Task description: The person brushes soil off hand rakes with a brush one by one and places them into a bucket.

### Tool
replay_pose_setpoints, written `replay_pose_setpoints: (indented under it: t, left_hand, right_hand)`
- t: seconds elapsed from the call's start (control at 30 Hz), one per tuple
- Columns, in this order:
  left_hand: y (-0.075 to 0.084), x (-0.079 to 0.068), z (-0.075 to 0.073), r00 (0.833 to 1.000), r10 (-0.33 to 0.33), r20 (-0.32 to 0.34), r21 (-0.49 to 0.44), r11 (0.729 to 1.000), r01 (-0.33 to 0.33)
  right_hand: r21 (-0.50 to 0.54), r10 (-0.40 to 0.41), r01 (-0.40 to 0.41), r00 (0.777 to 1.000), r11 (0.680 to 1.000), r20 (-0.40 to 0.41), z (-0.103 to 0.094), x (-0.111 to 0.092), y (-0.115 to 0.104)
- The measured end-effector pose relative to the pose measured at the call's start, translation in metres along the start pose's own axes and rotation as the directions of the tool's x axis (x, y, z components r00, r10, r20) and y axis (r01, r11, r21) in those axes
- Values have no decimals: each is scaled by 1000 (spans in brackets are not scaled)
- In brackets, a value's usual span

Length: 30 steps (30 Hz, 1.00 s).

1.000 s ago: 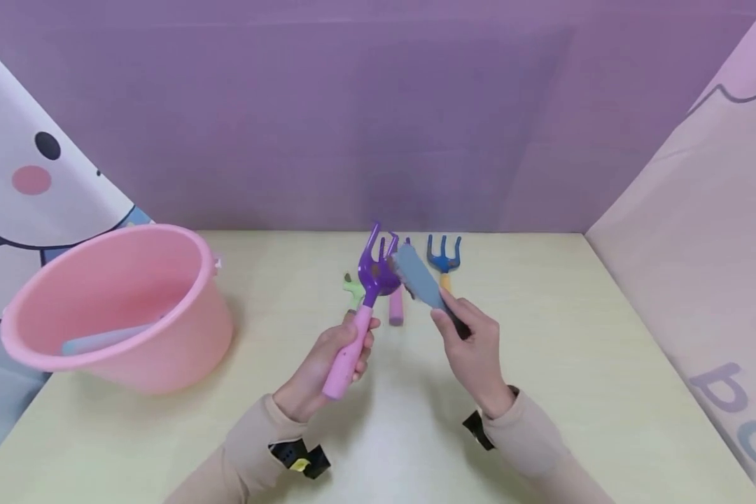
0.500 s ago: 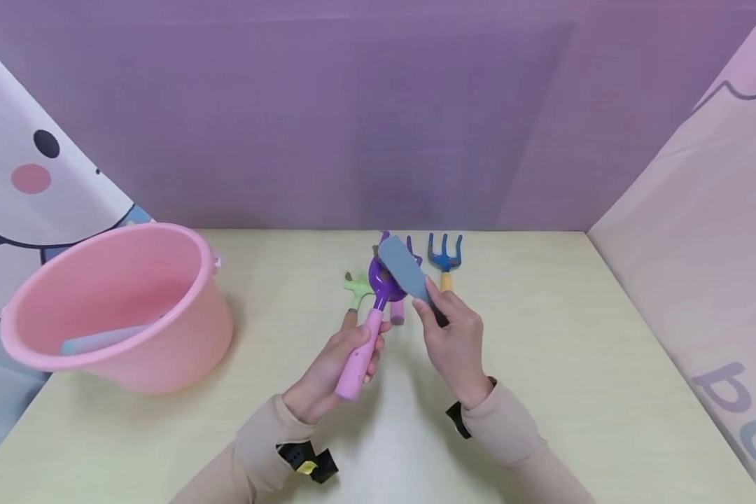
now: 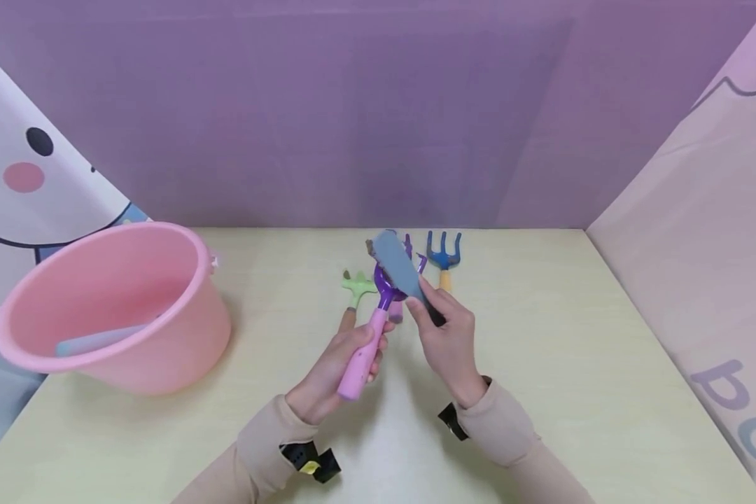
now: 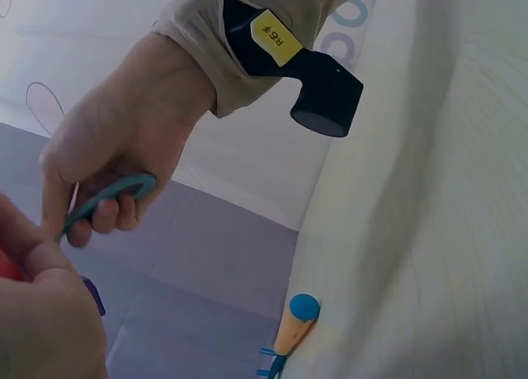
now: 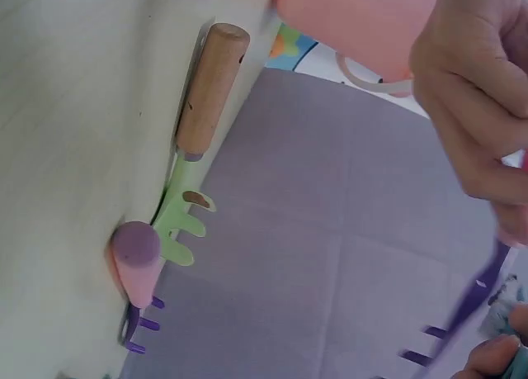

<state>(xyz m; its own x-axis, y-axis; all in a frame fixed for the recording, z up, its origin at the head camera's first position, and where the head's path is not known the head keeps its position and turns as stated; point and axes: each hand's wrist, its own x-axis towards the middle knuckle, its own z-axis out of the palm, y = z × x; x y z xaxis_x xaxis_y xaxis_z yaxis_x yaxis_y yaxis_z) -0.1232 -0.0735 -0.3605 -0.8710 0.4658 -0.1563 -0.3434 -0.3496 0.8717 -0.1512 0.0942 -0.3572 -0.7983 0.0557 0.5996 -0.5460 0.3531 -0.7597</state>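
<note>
My left hand (image 3: 327, 369) grips the pink handle of a purple hand rake (image 3: 361, 364), held tilted with its head pointing away. In my right hand (image 3: 450, 344), fingers and thumb pinch the dark handle of a flat blue-grey brush (image 3: 395, 262). The brush lies across the rake's head and covers most of it in the head view. A brown patch shows at the far left of the rake head. In the left wrist view, the right hand (image 4: 136, 123) holds the teal brush handle (image 4: 107, 196); the right wrist view shows the rake's purple tines (image 5: 417, 354).
On the table behind the hands lie a green hand rake (image 3: 355, 285) with a wooden handle, another pink-handled purple rake (image 5: 136, 255) and a blue fork (image 3: 444, 259) with a yellow handle. A pink bucket (image 3: 164, 357) at left holds a light blue object (image 3: 101, 341). A purple backdrop (image 3: 290, 140) rises behind.
The right hand has moved left, carrying the brush from the rake head's right edge across to its far left. The left hand has shifted slightly right, with the rake turning a little.
</note>
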Motion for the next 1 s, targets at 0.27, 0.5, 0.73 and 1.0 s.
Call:
replay_pose_setpoints:
  t: [0.27,0.5,0.73,1.0]
  left_hand:
    - [-2,-3,2,999,-40,5,-2,999,40]
    - [-1,-5,3,999,-43,32,11,999,43]
    - [2,-4,6,999,-19,27,7,1000,19]
    - [3,-6,6,999,-44,-16,-28,999,44]
  right_hand:
    - [-74,-36,31,998,997,-59,-1,5,6]
    - [-7,36,-37,998,999,-56,-4,4,2]
    - [33,55,-56,998,998,12,-5,-2,-5]
    - [-21,38,-38,999,999,3,-7,-2,1]
